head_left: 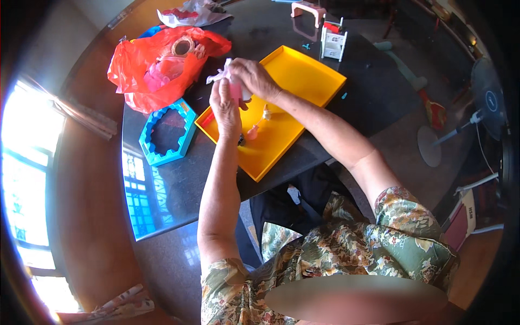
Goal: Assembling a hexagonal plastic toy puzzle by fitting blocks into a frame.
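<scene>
Above the left end of a yellow tray [311,108], both hands meet around a small pink-and-white toy piece [235,91] with a pale lilac part sticking up on top. My left hand [224,111] grips it from the near side, thumb upward. My right hand [253,77] is closed on its far right side, fingers curled and partly hidden. Just what the piece is, I cannot make out. Below the hands in the tray lie a small pink figure [253,131], a small cream-coloured figure [266,112], a dark little piece [241,140] and a red strip [208,119].
A blue hexagonal frame [187,142] lies left of the tray. Behind it sits a red plastic bag [127,65] with a tape roll [182,46]. At the back stand a white toy shelf [333,44] and a pink arch [309,10]. A fan [490,100] is at the right.
</scene>
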Motion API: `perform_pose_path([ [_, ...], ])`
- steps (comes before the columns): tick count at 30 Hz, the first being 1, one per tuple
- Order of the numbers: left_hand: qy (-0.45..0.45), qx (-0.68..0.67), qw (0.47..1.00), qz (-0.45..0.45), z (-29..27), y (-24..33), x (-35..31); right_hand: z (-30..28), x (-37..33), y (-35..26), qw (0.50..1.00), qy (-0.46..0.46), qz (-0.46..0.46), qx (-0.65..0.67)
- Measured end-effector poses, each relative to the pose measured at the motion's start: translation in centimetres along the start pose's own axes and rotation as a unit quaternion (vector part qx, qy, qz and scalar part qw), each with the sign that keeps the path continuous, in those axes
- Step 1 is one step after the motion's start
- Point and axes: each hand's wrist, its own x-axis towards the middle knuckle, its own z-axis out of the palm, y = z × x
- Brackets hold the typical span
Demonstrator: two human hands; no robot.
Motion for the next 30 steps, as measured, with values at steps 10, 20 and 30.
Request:
perform_pose_path([
  [10,0.109,0.037,0.983,0.146,-2.0,-0.8,1.3,2.4,-1.0,-0.5,0.990,-0.064,-0.122,0.021],
  [20,0.076,-0.044,0.991,0.100,0.8,1.6,-0.2,1.8,-1.3,-2.1,0.998,0.026,0.020,0.060],
  [30,0.020,-0.064,0.997,0.035,-1.2,3.5,0.2,-1.2,-0.4,-1.8,0.979,-0.176,0.075,-0.064],
])
